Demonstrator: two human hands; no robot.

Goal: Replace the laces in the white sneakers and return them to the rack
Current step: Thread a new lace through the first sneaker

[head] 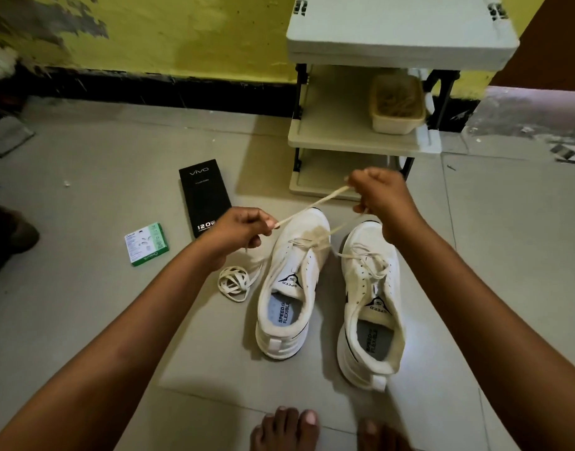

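Your left hand [239,232] pinches one end of the lace [307,208]; your right hand [382,198] pinches the other end above the left sneaker [292,281]. Pull unevenly and I think one end could slip back out of its eyelet. The right sneaker [372,304] sits just beside it on the grey tiled floor [84,190], with the rack [361,138] against the yellow wall [182,30].

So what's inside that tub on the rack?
The tub sits on the rack middle shelf. Through its see-through lid there is a blurry brownish heap, too unclear to name. Whatever lies deeper is hidden by the walls.
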